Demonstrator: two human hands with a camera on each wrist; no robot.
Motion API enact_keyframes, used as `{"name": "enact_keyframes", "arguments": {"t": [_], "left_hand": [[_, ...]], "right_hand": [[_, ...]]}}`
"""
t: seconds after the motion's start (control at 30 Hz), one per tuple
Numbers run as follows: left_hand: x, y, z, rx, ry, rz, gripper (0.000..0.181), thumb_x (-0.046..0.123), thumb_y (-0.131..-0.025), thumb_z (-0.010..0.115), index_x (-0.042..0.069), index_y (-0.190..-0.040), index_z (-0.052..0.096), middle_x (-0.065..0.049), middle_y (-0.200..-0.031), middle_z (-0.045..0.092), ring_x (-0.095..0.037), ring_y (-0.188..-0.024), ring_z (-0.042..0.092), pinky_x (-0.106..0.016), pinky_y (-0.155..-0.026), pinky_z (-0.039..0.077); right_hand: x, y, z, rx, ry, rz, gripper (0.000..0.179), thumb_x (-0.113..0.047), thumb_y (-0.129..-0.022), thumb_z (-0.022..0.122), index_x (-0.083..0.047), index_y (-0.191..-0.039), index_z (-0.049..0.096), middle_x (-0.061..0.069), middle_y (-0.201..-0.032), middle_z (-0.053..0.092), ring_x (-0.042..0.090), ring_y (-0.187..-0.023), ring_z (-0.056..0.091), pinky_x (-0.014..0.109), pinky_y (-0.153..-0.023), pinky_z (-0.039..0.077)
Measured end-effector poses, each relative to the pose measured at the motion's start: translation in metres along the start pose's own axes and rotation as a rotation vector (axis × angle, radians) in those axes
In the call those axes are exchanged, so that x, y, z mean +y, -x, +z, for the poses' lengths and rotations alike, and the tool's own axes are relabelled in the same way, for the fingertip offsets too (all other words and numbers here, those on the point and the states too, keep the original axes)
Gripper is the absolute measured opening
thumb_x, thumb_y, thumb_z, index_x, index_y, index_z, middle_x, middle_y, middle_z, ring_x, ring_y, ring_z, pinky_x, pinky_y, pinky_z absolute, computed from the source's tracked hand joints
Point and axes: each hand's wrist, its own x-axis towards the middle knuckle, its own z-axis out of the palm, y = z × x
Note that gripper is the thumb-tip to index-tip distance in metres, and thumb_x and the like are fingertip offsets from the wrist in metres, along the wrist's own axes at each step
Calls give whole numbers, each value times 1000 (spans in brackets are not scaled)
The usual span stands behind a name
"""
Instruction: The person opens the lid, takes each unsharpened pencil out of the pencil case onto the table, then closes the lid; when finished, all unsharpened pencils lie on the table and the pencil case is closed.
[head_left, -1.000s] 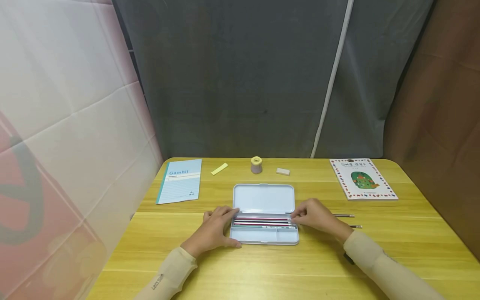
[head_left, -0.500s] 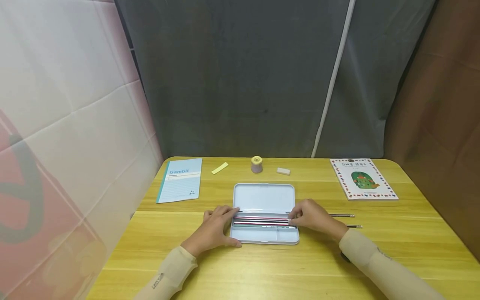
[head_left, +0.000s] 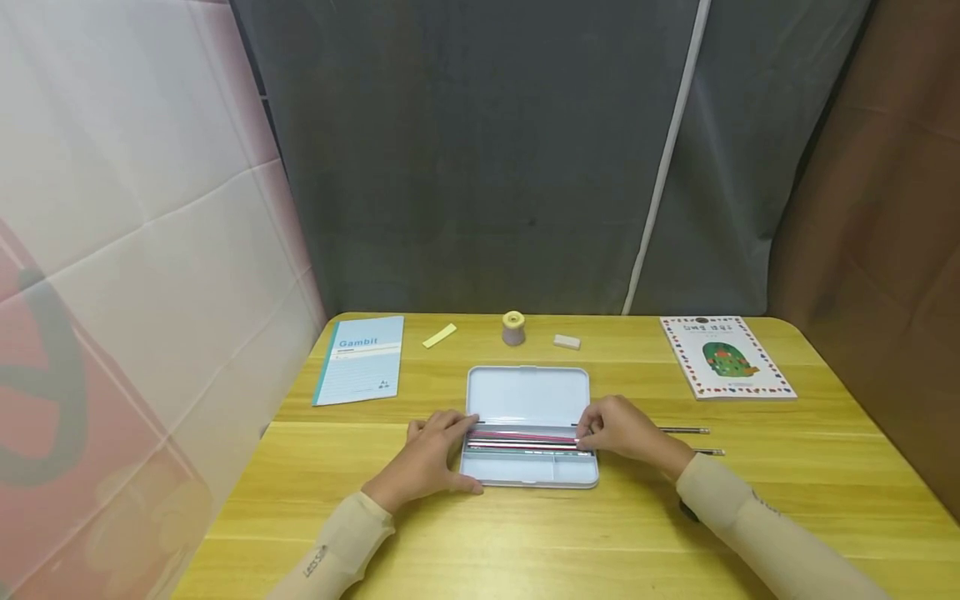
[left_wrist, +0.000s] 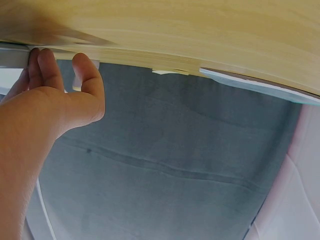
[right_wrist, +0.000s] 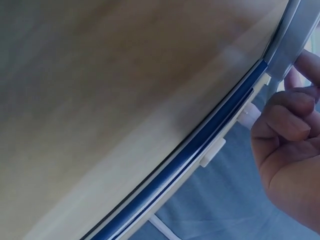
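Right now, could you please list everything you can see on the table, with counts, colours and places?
Pencil case: one, pale blue-white, open, table centre.
Pencils in case: several, red and dark, exact count unclear.
Loose pencils: two, dark, right of the case.
Notebook: one, light blue, far left.
Yellow strip: one, far edge.
Sharpener: one, yellow-topped, far centre.
Eraser: one, white.
Picture book: one, white, far right.
Table: one, yellow wood.
Left hand: at the case's left end.
Right hand: fingers pinching a pencil end.

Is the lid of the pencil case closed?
No, the pencil case lies open, its lid flat on the table.
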Motion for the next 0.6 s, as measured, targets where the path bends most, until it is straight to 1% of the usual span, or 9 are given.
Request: {"name": "enact_keyframes", "arguments": {"t": [0.2, 0.37, 0.5, 0.6], "left_hand": [[0, 0, 0, 0, -2, 2, 106, 49, -71, 98, 8, -157, 52, -8, -145, 61, -29, -139, 52, -53, -103, 30], [0, -1, -1, -2, -2, -1, 106, 49, -70, 98, 8, -157, 53, -8, -145, 61, -29, -139, 52, -54, -105, 30], [1, -1, -1, -7, 6, -5, 106, 49, -70, 98, 8, -157, 53, -8, -145, 61, -29, -139, 52, -56, -106, 29], [0, 0, -1, -7, 7, -5, 106, 49, -70, 98, 8, -157, 53, -8, -145, 61, -29, -139, 52, -55, -106, 30]], "right_hand": [[2, 1, -1, -6, -5, -35, 12, -7, -85, 87, -11, -78, 78, -8, -58, 54, 3, -55, 43, 19, -56, 35], [2, 1, 0, -14, 34, -50, 9, -8, -88, 85, -12, -81, 80, -8, -61, 55, 2, -57, 45, 20, -57, 38], [2, 2, 0, 5, 63, -66, 10, -9, -88, 85, -14, -81, 81, -8, -64, 57, 3, -60, 47, 21, -60, 40], [3, 4, -1, 27, 64, -76, 9, -11, -88, 86, -15, -81, 82, -8, -66, 59, 4, -62, 47, 21, -61, 41]]}}
